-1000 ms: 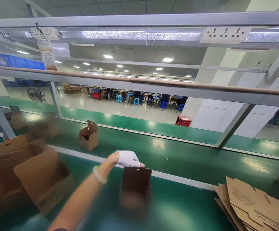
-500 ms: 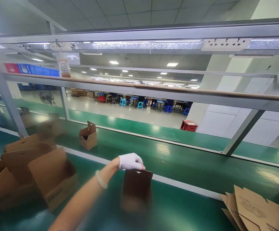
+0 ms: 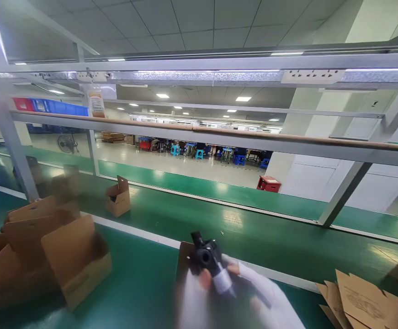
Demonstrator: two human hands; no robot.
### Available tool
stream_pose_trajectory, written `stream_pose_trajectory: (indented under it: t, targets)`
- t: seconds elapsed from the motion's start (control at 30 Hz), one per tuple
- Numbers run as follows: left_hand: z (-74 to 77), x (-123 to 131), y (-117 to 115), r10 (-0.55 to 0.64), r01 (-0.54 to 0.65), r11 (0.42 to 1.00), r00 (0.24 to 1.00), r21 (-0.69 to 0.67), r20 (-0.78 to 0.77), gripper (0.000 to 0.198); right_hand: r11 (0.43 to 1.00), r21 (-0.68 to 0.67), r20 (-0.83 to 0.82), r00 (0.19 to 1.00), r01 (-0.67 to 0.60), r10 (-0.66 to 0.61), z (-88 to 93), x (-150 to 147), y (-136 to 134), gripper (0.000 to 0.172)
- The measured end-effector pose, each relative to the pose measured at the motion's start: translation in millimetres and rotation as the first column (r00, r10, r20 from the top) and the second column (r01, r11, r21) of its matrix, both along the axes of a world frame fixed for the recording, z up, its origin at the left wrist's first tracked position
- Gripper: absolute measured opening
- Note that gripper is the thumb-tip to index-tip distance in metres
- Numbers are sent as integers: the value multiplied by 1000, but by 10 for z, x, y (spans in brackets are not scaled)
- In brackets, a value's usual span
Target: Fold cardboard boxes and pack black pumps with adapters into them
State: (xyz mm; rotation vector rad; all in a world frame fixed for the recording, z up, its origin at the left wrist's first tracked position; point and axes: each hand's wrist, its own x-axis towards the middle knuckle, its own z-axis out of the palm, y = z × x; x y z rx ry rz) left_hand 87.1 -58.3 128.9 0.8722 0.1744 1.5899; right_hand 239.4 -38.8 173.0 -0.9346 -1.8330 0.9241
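Note:
A black part (image 3: 205, 257) with a round opening and a silver cylindrical end is held up in front of me. My right hand (image 3: 258, 285), in a white glove with bare fingertips, grips it from the right. My left hand (image 3: 194, 297), also white-gloved and badly blurred, is at its lower left; one bare fingertip appears to touch the part, but the other fingers cannot be made out. Directly behind and below them stands a brown cardboard box (image 3: 182, 260), its raised flap showing and most of it covered by the hands and blur.
Several open cardboard boxes (image 3: 77, 262) crowd the left of the green surface (image 3: 140, 269). A smaller open box (image 3: 118, 201) with something dark inside stands beyond the white strip (image 3: 137, 232). Flat folded cartons (image 3: 370, 297) lie at the right. A metal frame (image 3: 346, 194) crosses behind.
My left hand has left the box's top flap and moved lower, in front of it. My right hand has come in from the right with the black part. The view has shifted slightly.

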Motion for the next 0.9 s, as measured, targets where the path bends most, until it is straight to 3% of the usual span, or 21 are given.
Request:
stream_pose_trajectory:
  t: [0.1, 0.2, 0.3, 0.4, 0.53, 0.63, 0.7, 0.73, 0.77, 0.8, 0.83, 0.9]
  targets:
    - [-66, -304, 32, -61, 45, 996, 976, 83, 207, 44, 996, -42, 158, 985, 81, -73, 121, -185, 422, 42]
    - [-75, -639, -4, -152, 107, 982, 938, 159, 313, 42, 991, -122, 414, 905, -55, 101, 186, -363, 899, 33]
    - [-59, -802, -88, 10, -10, 1000, 957, -3, 290, 43, 952, -225, 505, 810, -209, 297, 110, -551, 1197, 24]
    - [-36, -799, -122, 125, -92, 988, 952, -127, 279, 45, 948, -238, 544, 780, -211, 310, -25, -710, 1269, 17]
    - [-5, -669, -71, 178, -121, 969, 947, -215, 269, 46, 998, -65, 602, 796, -23, 58, -134, -797, 1235, 22]
    - [11, -538, -41, 204, -132, 951, 948, -279, 245, 47, 979, 138, 579, 789, 153, -205, -106, -684, 1220, 29]
    - [18, -458, -36, 221, -144, 937, 950, -318, 222, 48, 889, 380, 529, 728, 256, -436, -53, -498, 1182, 34]
    - [21, -426, -35, 230, -152, 930, 951, -335, 208, 48, 807, 509, 478, 682, 299, -554, -30, -380, 1137, 37]
    - [25, -399, -33, 239, -160, 923, 951, -351, 195, 47, 727, 601, 421, 643, 332, -640, -18, -254, 1067, 39]
    - [31, -380, -29, 247, -168, 916, 952, -365, 181, 46, 690, 634, 386, 631, 349, -673, -21, -130, 969, 40]
    - [38, -366, -23, 255, -177, 909, 952, -376, 169, 45, 718, 600, 390, 655, 352, -647, -43, -17, 844, 41]
    - [56, -350, -9, 273, -199, 899, 951, -390, 146, 44, 923, 310, 485, 798, 227, -359, -145, 145, 532, 38]
